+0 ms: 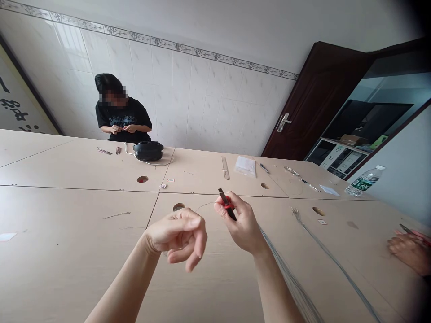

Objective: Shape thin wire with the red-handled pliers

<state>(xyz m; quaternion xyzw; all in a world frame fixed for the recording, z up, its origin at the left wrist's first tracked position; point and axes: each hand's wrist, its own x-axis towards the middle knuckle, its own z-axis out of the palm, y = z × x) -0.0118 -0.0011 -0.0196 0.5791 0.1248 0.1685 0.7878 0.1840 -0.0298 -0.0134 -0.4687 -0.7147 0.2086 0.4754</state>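
At near right, a wire bundle (290, 274) is lying on the table (74, 264). The left hand (182, 235) is curling loosely, half open; just right, the right hand (241, 220) is gripping red-and-black pliers (228, 202). Farther, a ruler (225, 168) is lying.

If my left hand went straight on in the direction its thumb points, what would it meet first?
Most likely your right hand, which holds a red-and-black tool; the thumb of your left hand points roughly that way. Depth is unclear here, so it might pass over or under.
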